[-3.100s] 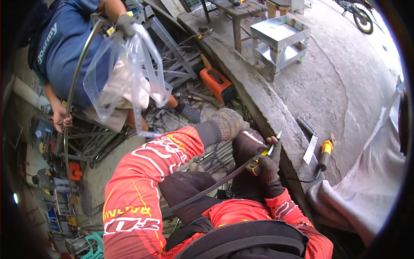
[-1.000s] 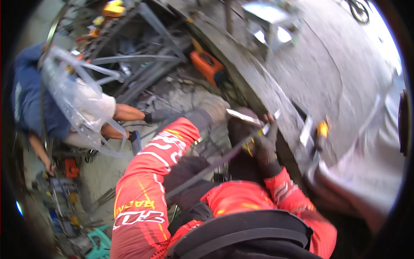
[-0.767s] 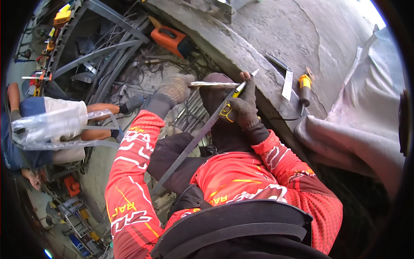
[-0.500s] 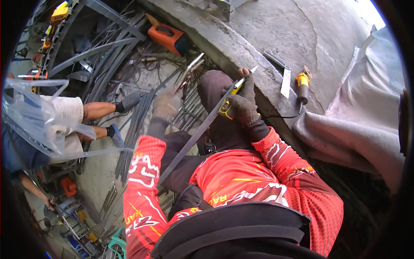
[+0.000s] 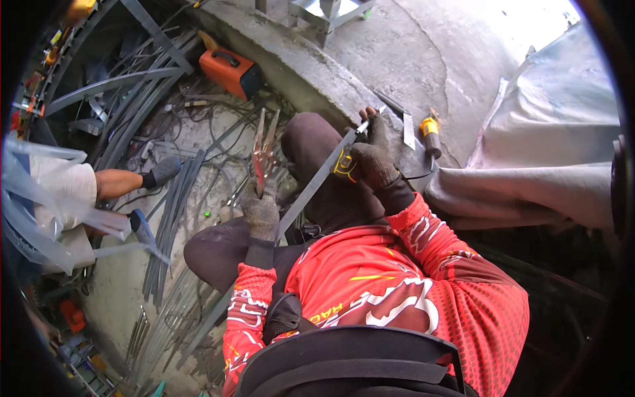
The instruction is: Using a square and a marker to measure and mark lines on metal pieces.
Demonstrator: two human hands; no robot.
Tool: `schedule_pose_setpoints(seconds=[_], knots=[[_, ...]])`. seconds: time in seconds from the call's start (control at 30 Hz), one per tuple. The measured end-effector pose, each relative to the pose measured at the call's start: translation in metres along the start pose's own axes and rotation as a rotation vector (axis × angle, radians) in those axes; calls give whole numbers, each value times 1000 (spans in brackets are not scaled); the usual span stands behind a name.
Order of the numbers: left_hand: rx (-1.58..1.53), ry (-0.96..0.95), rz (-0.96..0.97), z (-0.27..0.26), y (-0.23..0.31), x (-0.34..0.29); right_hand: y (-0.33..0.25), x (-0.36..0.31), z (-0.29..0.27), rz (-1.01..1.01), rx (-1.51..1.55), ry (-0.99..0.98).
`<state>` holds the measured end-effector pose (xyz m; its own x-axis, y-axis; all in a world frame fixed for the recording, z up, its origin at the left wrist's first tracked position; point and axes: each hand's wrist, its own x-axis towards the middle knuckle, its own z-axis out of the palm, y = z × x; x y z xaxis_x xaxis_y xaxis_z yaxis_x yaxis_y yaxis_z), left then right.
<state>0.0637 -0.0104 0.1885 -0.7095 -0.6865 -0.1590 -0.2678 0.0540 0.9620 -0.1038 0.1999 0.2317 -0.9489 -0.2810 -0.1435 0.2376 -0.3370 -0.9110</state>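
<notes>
My left hand [image 5: 260, 215], in a grey work glove, is closed round the lower end of a reddish metal spring clamp [image 5: 261, 159]. The clamp's two long arms point away from me and stand apart. Across my lap slants a flat grey metal bar [image 5: 311, 188], its near part passing beside my left hand. My right hand [image 5: 376, 155], gloved with bare fingertips, is closed round the bar's far end. A yellow and black tape measure [image 5: 344, 164] sits in the same grip, along with a pale-tipped marker [image 5: 363, 126].
An angle grinder [image 5: 430, 137] and a metal square [image 5: 408, 130] lie on the concrete ledge [image 5: 397, 59] to the right. An orange welding machine [image 5: 230, 71] stands far left. Metal bars [image 5: 173, 218] and cables cover the floor. Another person's legs [image 5: 119, 185] are at left.
My left hand has come nearer to me with the clamp, which now points straight away. My right hand keeps its hold on the bar. The view has shifted to the right.
</notes>
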Motion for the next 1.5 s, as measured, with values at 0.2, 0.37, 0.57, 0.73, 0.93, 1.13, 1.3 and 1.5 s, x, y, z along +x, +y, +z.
schedule_pose_setpoints(seconds=[0.2,0.37,0.57,0.73,0.93,1.13,1.3,1.5], knots=[[-88,45,0,5,-10,-8,-13,4,-17,-362,-477,179],[72,-28,66,-7,-3,-15,-54,-11,49,-151,-351,22],[0,-159,95,-10,0,-14,-4,-17,126,-379,-470,-143],[-26,-184,67,-6,6,-14,24,-17,129,-370,-521,-160],[356,-144,396,-2,7,-14,39,-11,117,-324,-354,-193],[521,-160,555,-4,23,-25,35,-12,117,-419,-473,-159],[427,-112,491,2,32,-28,31,8,106,-276,-267,-98],[360,-143,554,1,32,-27,27,16,101,-361,-280,-39]])
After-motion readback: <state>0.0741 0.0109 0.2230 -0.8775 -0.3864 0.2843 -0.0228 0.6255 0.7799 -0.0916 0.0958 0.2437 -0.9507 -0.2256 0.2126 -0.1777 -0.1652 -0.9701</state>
